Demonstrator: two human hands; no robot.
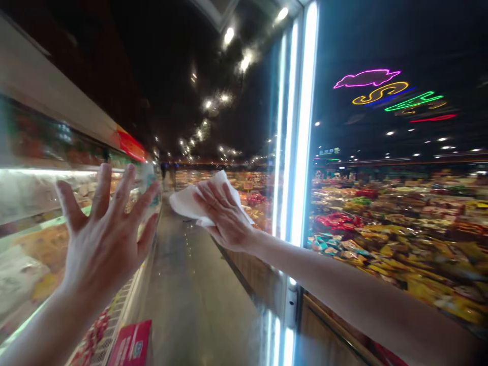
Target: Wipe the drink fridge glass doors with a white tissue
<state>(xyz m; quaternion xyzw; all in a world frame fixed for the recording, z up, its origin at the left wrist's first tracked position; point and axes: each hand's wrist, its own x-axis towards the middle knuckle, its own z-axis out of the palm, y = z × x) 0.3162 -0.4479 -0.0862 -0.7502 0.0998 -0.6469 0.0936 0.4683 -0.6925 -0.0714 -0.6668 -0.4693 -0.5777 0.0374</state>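
My right hand [224,216] presses a white cloth [186,203] flat against a clear glass door pane [213,284], fingers laid over the cloth. My left hand [104,231] is raised to the left of it with fingers spread wide and nothing in it, in front of the same glass. The lit door frame [299,127] runs upright just right of my right hand.
Behind the glass a shop aisle [190,284] runs away from me. Chilled shelves with packed food [34,239] line the left. Displays of packaged goods [400,229] fill the right, with neon signs [385,91] above. A red sign [131,345] sits low.
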